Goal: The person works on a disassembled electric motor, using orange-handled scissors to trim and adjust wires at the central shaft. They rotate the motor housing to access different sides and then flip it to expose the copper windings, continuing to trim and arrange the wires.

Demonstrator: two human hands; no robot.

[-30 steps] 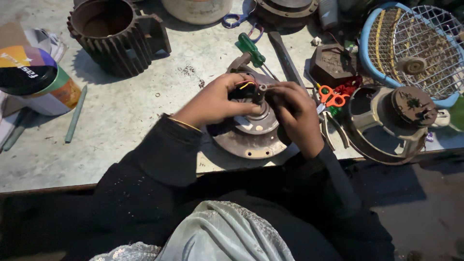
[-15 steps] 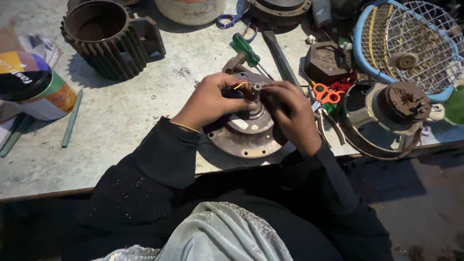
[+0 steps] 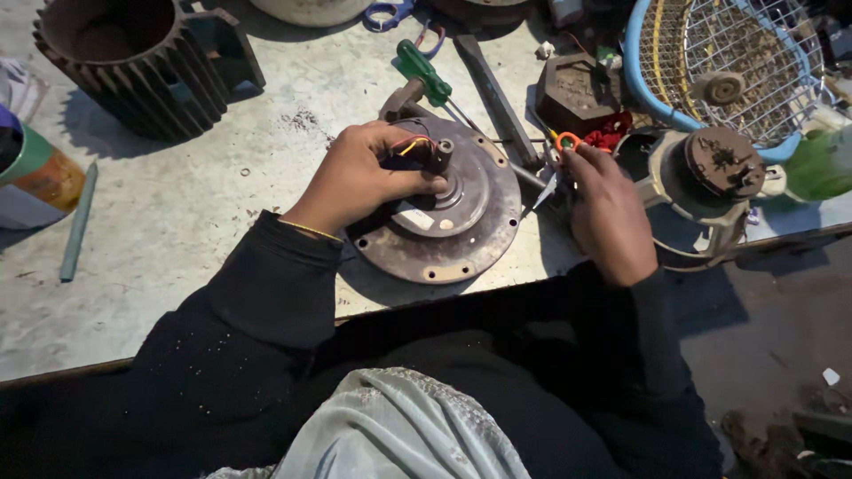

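A round rusty motor end plate with a raised hub and short shaft lies on the worn bench top. My left hand rests on its far left side, fingers pinching yellow and red wires beside the shaft. My right hand is off the plate to the right, closed on orange-handled scissors whose blades point down-left toward the plate's rim.
A finned motor housing stands at the back left, a paint tin at the left edge. A green-handled screwdriver and flat bar lie behind the plate. A fan motor, wire fan guard and dark block crowd the right.
My right hand has left the shaft and moved right, taking hold of the orange scissors. My left hand stays on the wires at the hub. The view has shifted closer.
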